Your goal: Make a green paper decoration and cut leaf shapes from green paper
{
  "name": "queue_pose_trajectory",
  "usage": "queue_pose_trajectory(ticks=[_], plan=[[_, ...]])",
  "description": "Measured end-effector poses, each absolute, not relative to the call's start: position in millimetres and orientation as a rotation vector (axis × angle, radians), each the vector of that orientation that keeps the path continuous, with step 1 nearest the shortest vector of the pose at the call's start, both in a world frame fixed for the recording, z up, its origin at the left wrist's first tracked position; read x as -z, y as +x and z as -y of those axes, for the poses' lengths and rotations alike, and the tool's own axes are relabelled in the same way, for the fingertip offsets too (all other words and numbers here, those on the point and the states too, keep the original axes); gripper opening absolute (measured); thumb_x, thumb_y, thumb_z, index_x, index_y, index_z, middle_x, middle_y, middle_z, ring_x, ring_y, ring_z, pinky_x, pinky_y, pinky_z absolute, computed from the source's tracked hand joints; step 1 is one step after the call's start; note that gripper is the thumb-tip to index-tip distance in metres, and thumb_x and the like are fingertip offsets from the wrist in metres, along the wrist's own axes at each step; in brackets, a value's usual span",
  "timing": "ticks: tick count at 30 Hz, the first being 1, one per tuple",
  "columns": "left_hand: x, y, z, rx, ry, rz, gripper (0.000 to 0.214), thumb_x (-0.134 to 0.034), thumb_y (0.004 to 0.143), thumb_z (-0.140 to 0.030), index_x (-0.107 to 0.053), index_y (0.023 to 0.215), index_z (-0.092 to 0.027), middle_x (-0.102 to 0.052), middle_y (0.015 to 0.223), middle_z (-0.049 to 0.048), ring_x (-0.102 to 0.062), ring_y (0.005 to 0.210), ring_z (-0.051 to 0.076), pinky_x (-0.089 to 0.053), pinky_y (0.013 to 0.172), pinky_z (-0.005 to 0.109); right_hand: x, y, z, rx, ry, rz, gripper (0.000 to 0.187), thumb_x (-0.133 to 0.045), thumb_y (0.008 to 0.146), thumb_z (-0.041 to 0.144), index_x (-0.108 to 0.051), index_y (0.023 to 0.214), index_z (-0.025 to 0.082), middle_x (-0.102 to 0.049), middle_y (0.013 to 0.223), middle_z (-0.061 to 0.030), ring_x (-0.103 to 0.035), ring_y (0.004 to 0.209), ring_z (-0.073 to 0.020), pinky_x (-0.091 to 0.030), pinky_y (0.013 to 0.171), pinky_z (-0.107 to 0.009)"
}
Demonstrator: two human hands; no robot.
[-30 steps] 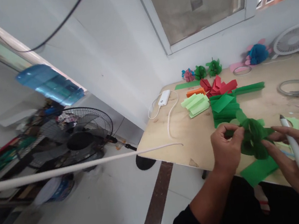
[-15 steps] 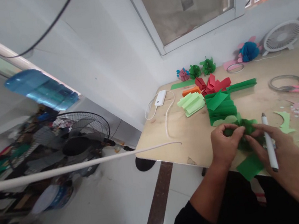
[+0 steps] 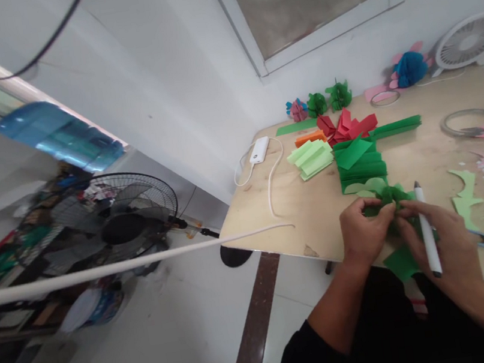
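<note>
Both hands meet over a dark green folded paper flower (image 3: 388,196) near the front edge of the wooden table (image 3: 301,209). My left hand (image 3: 363,233) pinches its left side with thumb and fingers closed. My right hand (image 3: 444,242) presses its fingertips on the flower's right side and also carries a white pen (image 3: 426,228) along the back of the fingers. A flat green paper piece (image 3: 400,263) lies under the hands at the table's edge.
Stacks of accordion-folded paper, light green (image 3: 312,158), dark green (image 3: 361,166) and red (image 3: 347,126), lie behind. A white power bank (image 3: 260,149) with cable, tape rings (image 3: 469,122), a small white fan (image 3: 469,42), finished flowers (image 3: 327,100), paper scraps. A standing floor fan (image 3: 127,223) is left.
The hands and the flower have come lower and closer together against the table; the right hand has closed in on the flower. The view has shifted slightly.
</note>
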State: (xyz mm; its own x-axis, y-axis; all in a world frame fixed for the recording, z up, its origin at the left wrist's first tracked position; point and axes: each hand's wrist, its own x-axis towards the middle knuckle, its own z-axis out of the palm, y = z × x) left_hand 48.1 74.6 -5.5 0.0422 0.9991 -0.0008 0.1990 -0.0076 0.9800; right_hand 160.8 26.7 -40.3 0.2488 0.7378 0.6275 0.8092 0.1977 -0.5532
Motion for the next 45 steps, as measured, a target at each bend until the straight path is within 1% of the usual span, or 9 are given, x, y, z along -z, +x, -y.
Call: queue_pose_trajectory(ticks=[3,7,10,15,22,29,34,39,45], plan=[[4,47,-74,-1.028,1.464,-1.403,0.017,-0.071,0.071,-0.034,-0.070,0.076,-0.018,-0.071,0.076,0.0043,-0.065,0.076,0.019,-0.050,0.074,0.031,41,158,-24,0.086,-1.524,1.508,0.023,-0.053,0.086,0.037,-0.062,0.100,0.021,-0.069,0.084,-0.0072,-0.062,0.079,-0.0239,-0.048,0.074,-0.039],[7,48,-74,-1.007,1.528,-1.455,0.006,-0.066,0.071,-0.024,-0.067,0.069,-0.019,-0.069,0.073,0.0024,-0.064,0.075,0.019,-0.049,0.076,0.031,40,155,-20,0.077,-1.525,1.506,0.021,-0.053,0.086,0.035,-0.061,0.101,0.023,-0.069,0.084,-0.0061,-0.061,0.081,-0.0241,-0.048,0.074,-0.039],[12,48,-76,-1.077,1.517,-1.406,0.006,-0.063,0.071,-0.019,-0.064,0.065,-0.019,-0.067,0.072,0.0021,-0.063,0.075,0.017,-0.049,0.075,0.030,34,157,-13,0.087,-1.537,1.477,0.020,-0.052,0.086,0.036,-0.061,0.100,0.025,-0.069,0.084,-0.0051,-0.061,0.080,-0.0245,-0.048,0.073,-0.039],[22,42,-82,-1.236,1.385,-1.238,0.009,-0.064,0.071,-0.019,-0.061,0.063,-0.017,-0.066,0.077,0.0036,-0.062,0.079,0.016,-0.049,0.078,0.030,19,175,6,0.129,-1.648,1.342,0.020,-0.058,0.083,0.035,-0.063,0.101,0.029,-0.069,0.085,-0.0050,-0.066,0.083,-0.0265,-0.047,0.066,-0.038],[23,34,-83,-1.318,1.321,-1.161,0.011,-0.067,0.072,-0.025,-0.064,0.068,-0.016,-0.066,0.086,0.0056,-0.062,0.089,0.017,-0.048,0.085,0.031,19,194,4,0.133,-1.708,1.327,0.031,-0.057,0.083,0.040,-0.061,0.111,0.028,-0.072,0.092,-0.0060,-0.067,0.090,-0.0287,-0.050,0.073,-0.041],[28,34,-77,-1.365,1.349,-1.148,0.010,-0.067,0.073,-0.024,-0.064,0.067,-0.015,-0.067,0.090,0.0065,-0.062,0.091,0.018,-0.049,0.087,0.033,28,189,-6,0.242,-1.528,1.549,0.029,-0.058,0.083,0.032,-0.060,0.111,0.024,-0.069,0.090,-0.0060,-0.065,0.085,-0.0248,-0.045,0.083,-0.040],[33,36,-74,-1.376,1.415,-1.164,0.007,-0.069,0.073,-0.023,-0.066,0.071,-0.016,-0.068,0.089,0.0067,-0.063,0.095,0.019,-0.048,0.091,0.036,33,187,-17,0.286,-1.454,1.691,0.027,-0.057,0.083,0.031,-0.060,0.109,0.023,-0.070,0.083,-0.0044,-0.066,0.075,-0.0221,-0.043,0.083,-0.039],[35,35,-71,-1.374,1.531,-1.192,0.005,-0.069,0.074,-0.021,-0.069,0.077,-0.017,-0.069,0.092,0.0074,-0.063,0.097,0.020,-0.048,0.092,0.038,38,183,-17,0.273,-1.453,1.702,0.026,-0.057,0.083,0.030,-0.060,0.108,0.022,-0.073,0.087,-0.0069,-0.067,0.075,-0.0223,-0.043,0.084,-0.039],[35,30,-58,-1.363,1.660,-1.218,0.013,-0.069,0.073,-0.014,-0.068,0.085,-0.019,-0.069,0.099,0.0071,-0.062,0.100,0.021,-0.050,0.091,0.039,39,180,-8,0.223,-1.503,1.684,0.025,-0.057,0.083,0.031,-0.061,0.106,0.024,-0.073,0.085,-0.0053,-0.066,0.076,-0.0234,-0.044,0.084,-0.042]])
